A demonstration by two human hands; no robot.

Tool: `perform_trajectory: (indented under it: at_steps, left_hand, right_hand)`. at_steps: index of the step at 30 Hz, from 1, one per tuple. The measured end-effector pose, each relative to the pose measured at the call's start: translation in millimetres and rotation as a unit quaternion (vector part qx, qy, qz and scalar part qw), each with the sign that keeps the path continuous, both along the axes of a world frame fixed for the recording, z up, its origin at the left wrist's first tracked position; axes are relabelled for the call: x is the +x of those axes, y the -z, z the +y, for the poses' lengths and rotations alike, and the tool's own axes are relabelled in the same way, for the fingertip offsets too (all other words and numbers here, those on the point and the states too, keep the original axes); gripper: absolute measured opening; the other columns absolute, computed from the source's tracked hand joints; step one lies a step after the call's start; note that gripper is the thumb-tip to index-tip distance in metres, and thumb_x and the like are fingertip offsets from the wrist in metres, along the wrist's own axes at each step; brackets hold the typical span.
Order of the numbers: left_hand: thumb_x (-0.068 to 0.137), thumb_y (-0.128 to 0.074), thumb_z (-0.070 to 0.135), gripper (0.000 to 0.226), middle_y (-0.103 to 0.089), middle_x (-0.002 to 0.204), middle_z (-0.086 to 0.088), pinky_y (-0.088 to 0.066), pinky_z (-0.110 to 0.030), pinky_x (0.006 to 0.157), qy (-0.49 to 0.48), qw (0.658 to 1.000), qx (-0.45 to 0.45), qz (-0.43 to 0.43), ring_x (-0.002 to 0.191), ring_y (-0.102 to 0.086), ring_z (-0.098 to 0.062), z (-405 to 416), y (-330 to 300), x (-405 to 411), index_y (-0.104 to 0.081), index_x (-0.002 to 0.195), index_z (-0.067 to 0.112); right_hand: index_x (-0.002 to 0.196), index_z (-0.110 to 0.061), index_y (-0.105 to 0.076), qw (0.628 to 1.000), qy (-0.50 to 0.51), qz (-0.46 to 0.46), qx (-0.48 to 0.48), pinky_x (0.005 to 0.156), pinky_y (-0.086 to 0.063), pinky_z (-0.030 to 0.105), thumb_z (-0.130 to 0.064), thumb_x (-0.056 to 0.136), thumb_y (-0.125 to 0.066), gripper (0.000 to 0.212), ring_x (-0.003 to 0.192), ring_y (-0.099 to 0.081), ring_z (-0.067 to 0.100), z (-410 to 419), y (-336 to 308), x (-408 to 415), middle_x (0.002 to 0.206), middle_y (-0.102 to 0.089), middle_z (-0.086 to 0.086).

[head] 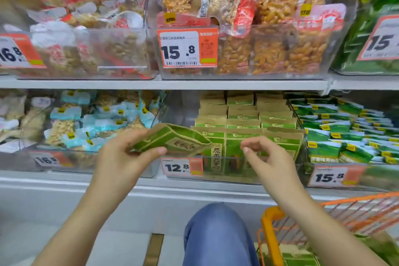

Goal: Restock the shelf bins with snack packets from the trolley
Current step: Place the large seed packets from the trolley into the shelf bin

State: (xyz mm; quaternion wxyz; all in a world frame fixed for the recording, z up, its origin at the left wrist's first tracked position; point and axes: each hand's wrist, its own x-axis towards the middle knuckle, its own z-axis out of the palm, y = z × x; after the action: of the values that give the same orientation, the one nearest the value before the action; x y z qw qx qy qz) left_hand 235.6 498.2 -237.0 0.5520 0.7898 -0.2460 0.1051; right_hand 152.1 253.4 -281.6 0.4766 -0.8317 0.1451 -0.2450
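My left hand (123,155) grips a green and brown snack packet (172,141), tilted on its side in front of the lower shelf. My right hand (265,157) hovers beside it with fingers loosely curled, holding nothing. Just behind stands a clear shelf bin (216,176) with rows of the same green and brown packets (241,121) upright, marked 12.8. The orange trolley (272,233) sits at the lower right with green packets (298,255) inside.
Clear bins of blue-labelled snacks (90,127) sit to the left and bright green packets (345,134) to the right on the lower shelf. The upper shelf (164,84) carries bins of red-labelled snacks (269,34). My knee in blue trousers (216,235) is below.
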Motion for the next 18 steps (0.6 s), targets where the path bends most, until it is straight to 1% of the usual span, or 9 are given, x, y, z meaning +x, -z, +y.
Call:
perform_trajectory:
  at_steps: [2, 3, 6, 8, 11, 12, 13, 16, 18]
  left_hand:
    - [0.066, -0.086, 0.018, 0.051, -0.067, 0.086, 0.025, -0.049, -0.017, 0.073, 0.014, 0.995, 0.087, -0.053, 0.079, -0.062, 0.004, -13.2, -9.7, 19.3, -0.064, 0.080, 0.062]
    - [0.067, -0.086, 0.019, 0.050, -0.066, 0.087, 0.027, -0.050, -0.022, 0.074, 0.011, 0.991, 0.115, -0.064, 0.079, -0.062, 0.001, -19.4, -12.4, 28.5, -0.062, 0.080, 0.061]
    - [0.068, -0.081, 0.031, 0.034, -0.065, 0.088, 0.024, -0.052, -0.032, 0.076, 0.019, 0.979, 0.177, -0.097, 0.078, -0.061, -0.004, -38.3, -15.8, 45.2, -0.060, 0.089, 0.047]
    - [0.070, -0.083, 0.029, 0.025, -0.068, 0.079, 0.013, -0.051, -0.031, 0.075, 0.054, 0.968, 0.217, -0.110, 0.078, -0.062, -0.009, -48.6, -15.0, 50.3, -0.066, 0.086, 0.036]
    - [0.073, -0.082, 0.024, 0.025, -0.062, 0.074, 0.020, -0.040, -0.009, 0.065, 0.079, 0.957, 0.261, -0.100, 0.073, -0.058, -0.003, -58.0, -10.4, 53.5, -0.066, 0.090, 0.032]
    - [0.074, -0.081, 0.025, 0.024, -0.060, 0.074, 0.020, -0.037, -0.007, 0.062, 0.074, 0.955, 0.270, -0.098, 0.071, -0.056, -0.001, -60.5, -9.7, 55.1, -0.065, 0.091, 0.031]
    - [0.074, -0.081, 0.026, 0.024, -0.061, 0.076, 0.019, -0.035, -0.008, 0.060, 0.072, 0.953, 0.280, -0.094, 0.071, -0.055, -0.001, -63.0, -9.4, 56.9, -0.065, 0.092, 0.029]
    - [0.073, -0.081, 0.027, 0.030, -0.060, 0.077, 0.012, -0.034, -0.023, 0.062, 0.074, 0.942, 0.313, -0.094, 0.076, -0.055, -0.012, -73.4, -10.8, 60.4, -0.065, 0.099, 0.024]
    - [0.073, -0.082, 0.027, 0.032, -0.056, 0.074, 0.011, -0.032, -0.025, 0.064, 0.074, 0.938, 0.328, -0.089, 0.078, -0.055, -0.014, -80.7, -10.3, 61.7, -0.066, 0.101, 0.024]
  right_hand:
    - [0.085, -0.033, -0.066, 1.000, -0.006, -0.007, 0.006, 0.078, -0.050, 0.037, -0.018, 0.089, -0.063, 0.015, 0.081, -0.061, 0.011, -1.4, -1.5, 4.3, 0.083, -0.068, -0.017]
    - [0.085, -0.033, -0.066, 1.000, -0.013, -0.009, 0.003, 0.078, -0.050, 0.036, -0.019, 0.089, -0.062, 0.015, 0.080, -0.061, 0.010, -2.1, -3.6, 6.0, 0.083, -0.067, -0.018]
    - [0.084, -0.034, -0.066, 0.999, -0.030, -0.010, -0.034, 0.078, -0.051, 0.034, -0.019, 0.090, -0.061, 0.017, 0.081, -0.060, 0.005, -4.5, -11.0, 11.0, 0.085, -0.067, -0.021]
    - [0.085, -0.035, -0.066, 0.998, -0.038, -0.012, -0.049, 0.078, -0.052, 0.035, -0.020, 0.091, -0.060, 0.018, 0.085, -0.060, 0.000, -5.4, -15.5, 15.4, 0.089, -0.067, -0.021]
    - [0.089, -0.037, -0.064, 0.997, -0.042, -0.022, -0.064, 0.084, -0.050, 0.035, -0.020, 0.092, -0.059, 0.018, 0.093, -0.059, -0.001, -4.2, -18.9, 21.6, 0.095, -0.066, -0.021]
    - [0.093, -0.038, -0.062, 0.996, -0.045, -0.031, -0.073, 0.087, -0.050, 0.036, -0.021, 0.091, -0.060, 0.017, 0.097, -0.059, 0.001, -3.0, -20.1, 24.6, 0.098, -0.066, -0.021]
    - [0.101, -0.039, -0.060, 0.994, -0.053, -0.038, -0.090, 0.090, -0.049, 0.036, -0.024, 0.091, -0.061, 0.018, 0.102, -0.058, 0.003, -1.3, -22.1, 27.8, 0.102, -0.064, -0.021]
    - [0.132, -0.037, -0.048, 0.983, -0.100, -0.013, -0.152, 0.094, -0.042, 0.029, -0.034, 0.087, -0.065, 0.048, 0.114, -0.049, 0.003, 5.0, -29.8, 39.8, 0.113, -0.055, -0.022]
    - [0.130, -0.037, -0.051, 0.974, -0.103, 0.009, -0.200, 0.090, -0.040, 0.029, -0.038, 0.088, -0.063, 0.044, 0.111, -0.047, 0.005, 9.1, -36.3, 48.6, 0.111, -0.056, -0.020]
